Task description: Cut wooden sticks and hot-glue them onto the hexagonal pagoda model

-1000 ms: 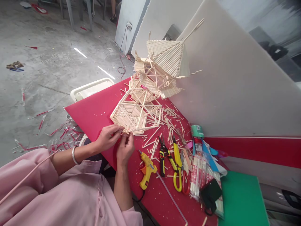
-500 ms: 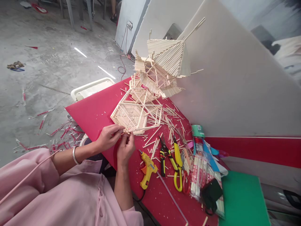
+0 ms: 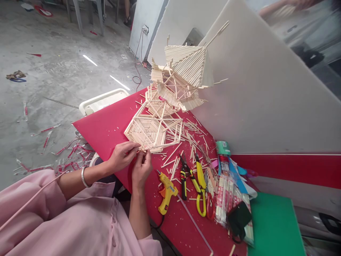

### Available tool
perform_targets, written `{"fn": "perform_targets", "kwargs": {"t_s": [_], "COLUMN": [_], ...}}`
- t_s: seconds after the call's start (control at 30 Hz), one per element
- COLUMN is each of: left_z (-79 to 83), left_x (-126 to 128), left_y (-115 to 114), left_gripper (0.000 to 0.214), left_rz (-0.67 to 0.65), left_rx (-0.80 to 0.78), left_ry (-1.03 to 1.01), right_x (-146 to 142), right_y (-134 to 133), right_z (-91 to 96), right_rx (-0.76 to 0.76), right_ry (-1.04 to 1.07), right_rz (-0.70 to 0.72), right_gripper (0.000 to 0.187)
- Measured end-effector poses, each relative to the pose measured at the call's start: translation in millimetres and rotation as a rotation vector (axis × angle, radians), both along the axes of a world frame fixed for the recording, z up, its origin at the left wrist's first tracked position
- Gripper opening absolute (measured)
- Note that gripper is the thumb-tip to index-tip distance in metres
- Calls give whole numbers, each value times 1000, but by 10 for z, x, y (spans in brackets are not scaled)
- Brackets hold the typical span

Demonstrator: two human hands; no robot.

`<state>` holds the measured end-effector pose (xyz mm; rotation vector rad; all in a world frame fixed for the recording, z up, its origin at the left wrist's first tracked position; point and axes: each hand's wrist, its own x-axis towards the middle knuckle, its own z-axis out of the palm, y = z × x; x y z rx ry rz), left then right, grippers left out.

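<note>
My left hand [image 3: 124, 154], with a bracelet at the wrist, is closed in a pinch at the near corner of a hexagonal stick frame [image 3: 162, 120] made of thin pale wooden sticks. Beside it, my right hand [image 3: 141, 167] pinches the same corner, thumb and fingertips together. The exact spot between the fingertips is mostly hidden. Behind the frame rises a tiered stick model [image 3: 186, 64] with slanted, roof-like panels. A yellow glue gun [image 3: 167, 193] lies to the right of my right hand.
Cutting pliers [image 3: 188, 174], yellow-handled scissors [image 3: 201, 185] and loose sticks [image 3: 190, 137] lie on the red table [image 3: 103, 121]. Packs of sticks [image 3: 226, 192] are at the right, near a green board [image 3: 277, 224]. White panels [image 3: 239, 96] stand behind. Another person's arm [image 3: 277, 9] shows top right.
The view has shifted slightly. Both hands stay pinched at the frame's near corner. Another person's arm has come into view at the top right.
</note>
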<state>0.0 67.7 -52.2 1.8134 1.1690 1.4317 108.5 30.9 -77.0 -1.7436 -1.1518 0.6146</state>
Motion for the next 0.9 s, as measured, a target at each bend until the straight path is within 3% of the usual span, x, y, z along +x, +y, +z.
{"fn": "perform_targets", "kwargs": {"t_s": [0.9], "left_z": [-51], "left_x": [14], "left_y": [-6], "left_gripper": [17], "left_rz": [18], "left_rx": [3], "left_ry": [1], "right_x": [-9], "right_y": [9], "right_z": [60], "right_rx": [-1], "right_ry": [60], "right_rz": [2], "right_gripper": [60]}}
